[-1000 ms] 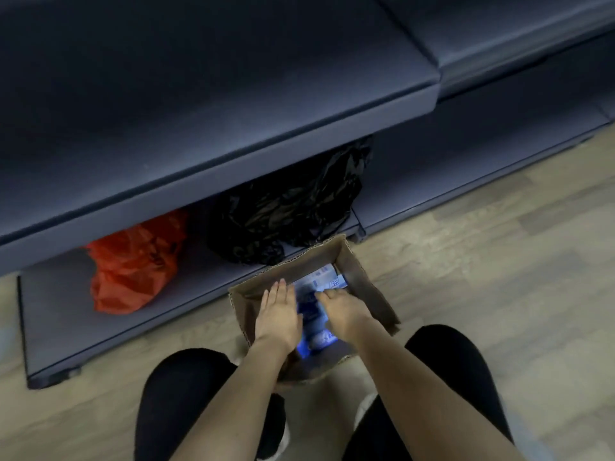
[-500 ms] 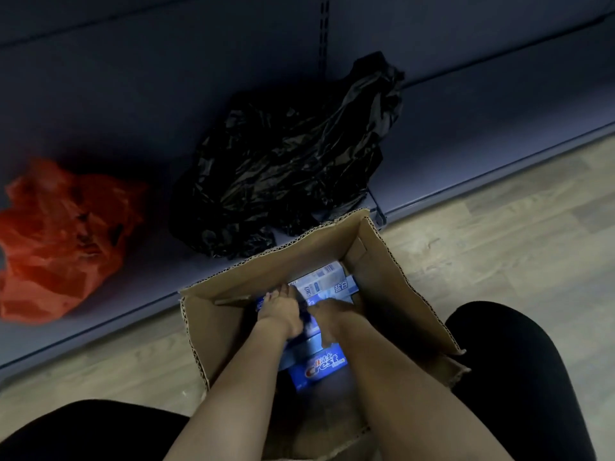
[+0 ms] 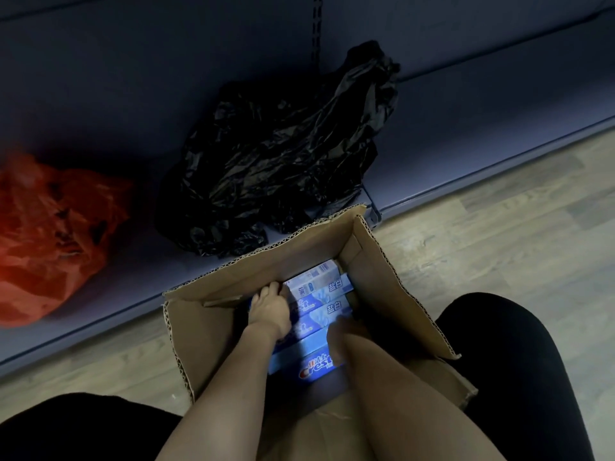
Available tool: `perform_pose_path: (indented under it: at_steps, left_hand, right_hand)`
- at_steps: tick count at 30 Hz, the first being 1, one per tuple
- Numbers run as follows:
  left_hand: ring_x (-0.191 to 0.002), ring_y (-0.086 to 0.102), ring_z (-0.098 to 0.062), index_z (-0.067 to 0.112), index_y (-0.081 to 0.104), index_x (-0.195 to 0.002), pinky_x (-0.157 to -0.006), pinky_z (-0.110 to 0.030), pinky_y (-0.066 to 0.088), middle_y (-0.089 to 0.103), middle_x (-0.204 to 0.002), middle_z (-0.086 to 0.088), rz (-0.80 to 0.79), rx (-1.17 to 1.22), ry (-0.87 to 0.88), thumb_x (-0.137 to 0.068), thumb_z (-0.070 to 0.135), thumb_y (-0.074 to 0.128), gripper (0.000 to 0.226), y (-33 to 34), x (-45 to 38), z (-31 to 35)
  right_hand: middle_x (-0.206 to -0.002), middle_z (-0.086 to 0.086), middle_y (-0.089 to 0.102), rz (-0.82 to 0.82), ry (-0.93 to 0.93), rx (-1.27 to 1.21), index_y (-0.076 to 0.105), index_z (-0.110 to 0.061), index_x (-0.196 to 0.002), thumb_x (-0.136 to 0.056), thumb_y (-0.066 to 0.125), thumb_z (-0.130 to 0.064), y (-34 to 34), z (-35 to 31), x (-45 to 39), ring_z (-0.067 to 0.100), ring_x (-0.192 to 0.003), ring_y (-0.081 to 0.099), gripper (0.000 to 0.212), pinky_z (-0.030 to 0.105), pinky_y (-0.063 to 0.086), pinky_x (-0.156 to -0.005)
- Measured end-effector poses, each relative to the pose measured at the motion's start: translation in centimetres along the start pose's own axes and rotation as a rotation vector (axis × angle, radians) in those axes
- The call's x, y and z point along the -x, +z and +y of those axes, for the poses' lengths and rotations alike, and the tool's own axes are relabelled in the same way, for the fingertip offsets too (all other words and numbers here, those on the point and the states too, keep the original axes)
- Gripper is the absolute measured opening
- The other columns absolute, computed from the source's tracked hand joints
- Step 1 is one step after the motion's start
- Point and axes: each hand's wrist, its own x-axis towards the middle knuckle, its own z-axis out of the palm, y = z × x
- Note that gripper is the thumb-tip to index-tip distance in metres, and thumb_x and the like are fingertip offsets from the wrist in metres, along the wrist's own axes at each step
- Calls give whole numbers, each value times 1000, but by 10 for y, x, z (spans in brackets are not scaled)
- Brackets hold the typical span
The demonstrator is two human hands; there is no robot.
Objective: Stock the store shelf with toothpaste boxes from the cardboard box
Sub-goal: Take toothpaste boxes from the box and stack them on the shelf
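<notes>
An open cardboard box (image 3: 394,287) stands on the floor between my knees, against the bottom shelf's front edge. Several blue and white toothpaste boxes (image 3: 321,312) lie side by side inside it, one with a red logo nearest me. My left hand (image 3: 270,311) is down in the box with its fingers curled over the left ends of the toothpaste boxes. At their right ends, my right hand (image 3: 346,337), blurred, presses in with its fingers lower down and partly hidden. The dark grey bottom shelf (image 3: 466,128) runs across behind the box.
A crumpled black plastic bag (image 3: 283,161) lies on the bottom shelf just behind the box. A red plastic bag (image 3: 50,234) sits on the same shelf at the left. Wood-look floor (image 3: 515,234) spreads to the right. My knees in black flank the box.
The view has dropped and come closer to the box. Both hands have gone deeper in and spread to opposite ends of the toothpaste boxes.
</notes>
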Motion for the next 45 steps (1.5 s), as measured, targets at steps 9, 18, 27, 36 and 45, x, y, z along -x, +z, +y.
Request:
perform_pose_path:
  at_steps: [9, 18, 27, 36, 45]
  left_hand:
    - [-137, 26, -24, 14, 30, -139, -115, -33, 15, 31, -144, -8, 94, 73, -26, -85, 14, 54, 59, 10, 10, 11]
    - [-131, 36, -31, 10, 22, -144, -105, -35, 31, 31, -147, -12, 1, 60, -102, -90, 1, 39, 57, 19, 18, 15]
    - [-121, 49, -34, 7, 37, -128, -94, -38, 42, 50, -131, -16, -23, 142, -134, -90, -3, 34, 40, 9, 18, 16]
    - [-123, 49, -30, 8, 40, -128, -102, -35, 36, 52, -130, -12, 35, -48, -70, -87, 0, 47, 42, -2, 26, 20]
    - [-127, 40, -25, 12, 38, -129, -115, -40, 16, 50, -130, -7, 188, -161, -5, -84, 3, 55, 49, -102, 114, 29]
  right_hand:
    - [-151, 15, 28, 78, 118, -235, 30, -5, -145, -100, 38, -17, 11, 4, -8, 27, -139, 29, 47, 31, 26, -110]
    - [-156, 12, 14, 85, 206, -320, 16, -8, -149, -103, 26, -18, 16, 18, -6, 26, -145, 12, 48, 31, 13, -115]
    - [-155, 12, 21, 70, 90, -46, 22, -7, -148, -103, 28, -17, 3, 18, -8, 28, -144, 19, 47, 36, 18, -117]
    - [-154, 9, 28, -33, 88, 148, 31, -6, -145, -101, 36, -16, 5, 8, -19, 29, -140, 28, 45, 24, 32, -109]
    - [-132, 6, 56, 314, -144, 291, 53, -13, -128, -97, 41, -11, -84, 4, 121, 23, -123, 52, 33, 30, 42, -96]
